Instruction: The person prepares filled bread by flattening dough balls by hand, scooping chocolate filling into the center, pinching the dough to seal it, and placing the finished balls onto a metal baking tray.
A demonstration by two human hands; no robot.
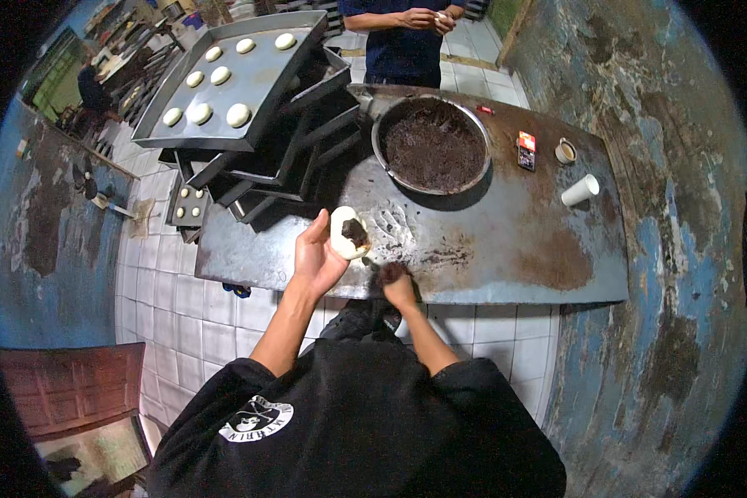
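Cream-white dough bearing dark filling sits gripped in left fingers; right fingers, at its 4 o'clock, I can't read.

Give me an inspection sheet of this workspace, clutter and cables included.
Surface: metal table, stained and smeared.
Work items: dough piece topped with dark filling; bowl of dark filling; top tray with eight dough balls.
Clutter: white cup, drink glass, red-and-black pack at right.
Hands: left hand holds the dough piece; right hand, dark-smeared, near the table's near edge, grip unclear.
Cables: nothing seen.
Surroundings: co-worker across the table, peeling wall at right.
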